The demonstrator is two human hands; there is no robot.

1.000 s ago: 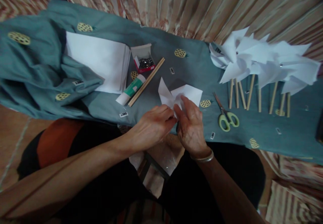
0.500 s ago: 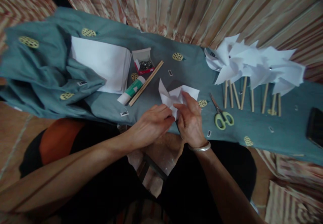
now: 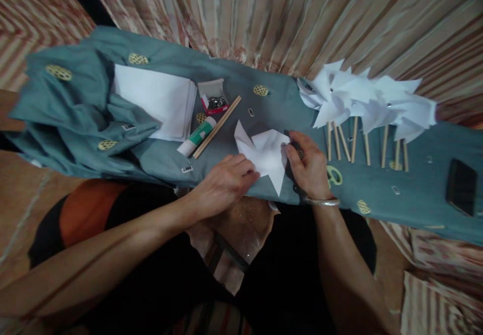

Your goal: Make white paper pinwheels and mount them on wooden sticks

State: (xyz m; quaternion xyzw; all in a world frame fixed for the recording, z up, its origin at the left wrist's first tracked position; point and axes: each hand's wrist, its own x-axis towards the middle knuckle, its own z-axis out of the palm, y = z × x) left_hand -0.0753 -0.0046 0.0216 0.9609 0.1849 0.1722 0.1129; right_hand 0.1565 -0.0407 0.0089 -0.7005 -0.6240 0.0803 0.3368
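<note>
Folded paper [image 3: 268, 153] between paper stack [image 3: 153, 99], left, and pinwheels [image 3: 372, 98], right; phone [image 3: 461, 186] beyond.

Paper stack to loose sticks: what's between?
A green-white tube and a small open box lie between the paper stack and the loose sticks, in the head view.

Remotely, I have the right hand [image 3: 307, 166] shifted from the middle of the folded paper [image 3: 266, 156] to its right edge, baring a lower point; the scissors [image 3: 334, 175] are now mostly hidden; the phone [image 3: 461, 186] has come fully into view.
</note>
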